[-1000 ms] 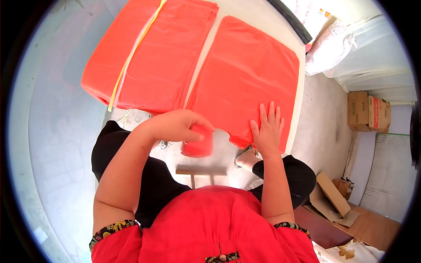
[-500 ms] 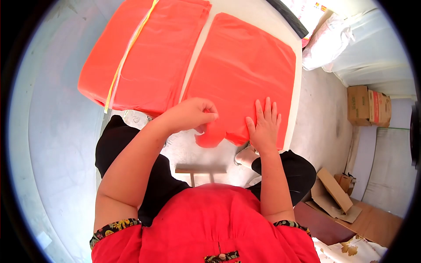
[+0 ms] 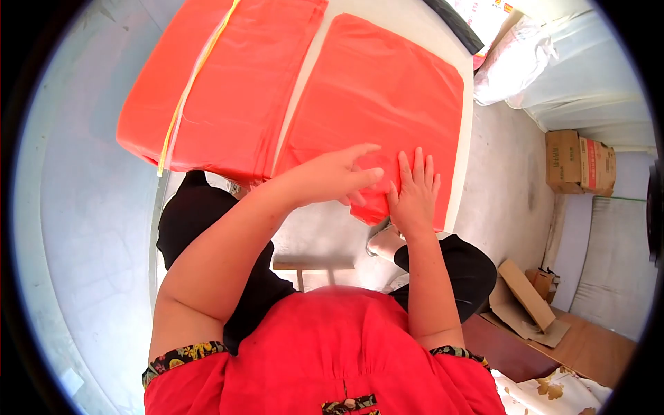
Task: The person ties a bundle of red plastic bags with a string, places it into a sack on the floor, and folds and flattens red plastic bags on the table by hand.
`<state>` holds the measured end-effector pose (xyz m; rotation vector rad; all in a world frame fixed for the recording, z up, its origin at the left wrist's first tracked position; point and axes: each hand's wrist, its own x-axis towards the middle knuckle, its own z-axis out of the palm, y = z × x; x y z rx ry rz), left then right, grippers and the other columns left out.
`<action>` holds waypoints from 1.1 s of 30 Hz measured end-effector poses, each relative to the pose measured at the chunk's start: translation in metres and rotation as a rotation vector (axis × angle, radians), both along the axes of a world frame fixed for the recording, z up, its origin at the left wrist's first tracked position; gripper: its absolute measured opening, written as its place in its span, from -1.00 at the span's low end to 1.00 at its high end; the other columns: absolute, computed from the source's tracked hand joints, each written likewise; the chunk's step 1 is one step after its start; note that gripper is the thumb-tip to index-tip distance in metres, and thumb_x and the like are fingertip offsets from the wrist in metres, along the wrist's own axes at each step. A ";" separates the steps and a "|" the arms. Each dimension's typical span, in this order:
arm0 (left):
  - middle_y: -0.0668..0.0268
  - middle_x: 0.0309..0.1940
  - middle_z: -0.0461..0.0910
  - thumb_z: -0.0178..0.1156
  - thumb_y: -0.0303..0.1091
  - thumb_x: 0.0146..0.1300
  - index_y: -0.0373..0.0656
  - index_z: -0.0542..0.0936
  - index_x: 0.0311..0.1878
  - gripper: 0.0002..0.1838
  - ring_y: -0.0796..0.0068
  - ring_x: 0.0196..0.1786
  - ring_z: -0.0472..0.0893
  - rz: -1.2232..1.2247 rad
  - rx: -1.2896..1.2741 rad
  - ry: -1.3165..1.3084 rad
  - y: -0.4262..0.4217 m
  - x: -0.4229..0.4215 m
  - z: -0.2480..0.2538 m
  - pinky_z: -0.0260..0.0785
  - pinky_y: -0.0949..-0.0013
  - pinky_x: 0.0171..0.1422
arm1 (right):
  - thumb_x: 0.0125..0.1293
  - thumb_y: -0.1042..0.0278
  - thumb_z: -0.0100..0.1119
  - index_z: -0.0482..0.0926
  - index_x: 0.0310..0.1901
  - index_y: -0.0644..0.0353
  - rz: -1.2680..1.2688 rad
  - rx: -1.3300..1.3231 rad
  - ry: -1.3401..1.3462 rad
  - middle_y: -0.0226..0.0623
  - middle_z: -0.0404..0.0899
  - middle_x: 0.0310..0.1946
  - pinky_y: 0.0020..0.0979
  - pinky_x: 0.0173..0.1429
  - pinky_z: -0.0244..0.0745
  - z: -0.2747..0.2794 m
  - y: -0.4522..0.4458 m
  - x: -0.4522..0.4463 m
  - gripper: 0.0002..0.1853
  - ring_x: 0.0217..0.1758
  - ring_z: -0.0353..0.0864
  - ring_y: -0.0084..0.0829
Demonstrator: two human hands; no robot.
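Observation:
A flat stack of red plastic bags [image 3: 387, 90] lies on the pale table [image 3: 465, 155] in front of me. My right hand [image 3: 415, 194] presses flat on its near right part, fingers stretched out. Over the near edge of the same stack is my left hand [image 3: 342, 176], its fingers apart and holding nothing that I can see. Whether its fingertips touch the plastic I cannot tell. To the left lies a thicker folded bundle of red plastic bags [image 3: 235, 90], with a yellow and white strap [image 3: 197, 69] across it.
A black bar [image 3: 453, 24] lies along the table's far right edge. White sacks [image 3: 515, 62] and a cardboard box [image 3: 579, 162] stand on the right. Opened cardboard [image 3: 526, 304] rests on a brown surface at lower right. Below the table is a wooden stool-like frame [image 3: 315, 265].
My left hand has moved right and its pinched fingers have spread. The near flap of red plastic it held now lies back against the stack. My right hand stays almost in place.

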<state>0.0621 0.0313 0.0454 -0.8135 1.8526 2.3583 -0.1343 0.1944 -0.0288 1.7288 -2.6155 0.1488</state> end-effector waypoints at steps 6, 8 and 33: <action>0.08 0.12 0.72 0.23 -0.11 0.53 -0.21 0.41 0.53 -0.38 0.29 0.04 0.73 0.098 -0.118 0.061 0.002 -0.019 -0.010 0.59 0.23 0.07 | 0.43 -0.02 0.24 0.37 0.57 0.04 -0.001 -0.012 -0.021 -0.06 0.02 0.72 0.28 0.72 -0.18 0.000 -0.001 -0.001 -0.26 0.78 -0.09 0.10; 0.11 0.08 0.72 0.28 -0.22 0.47 -0.22 0.55 0.40 -0.49 0.23 0.09 0.72 0.118 -0.344 0.049 0.001 -0.022 -0.014 0.58 0.18 0.10 | 0.43 -0.02 0.24 0.37 0.57 0.04 -0.002 -0.012 -0.030 -0.05 0.03 0.72 0.28 0.72 -0.18 0.001 -0.001 0.000 -0.26 0.78 -0.10 0.10; 0.23 0.03 0.65 0.44 -0.47 0.14 -0.11 0.74 0.11 -0.59 0.15 0.09 0.60 -0.181 -1.311 0.115 0.004 -0.016 -0.040 0.55 0.15 0.20 | 0.43 0.02 0.26 0.42 0.53 0.04 0.017 -0.068 -0.024 -0.08 0.05 0.71 0.32 0.70 -0.14 0.000 -0.001 0.000 -0.32 0.76 -0.04 0.11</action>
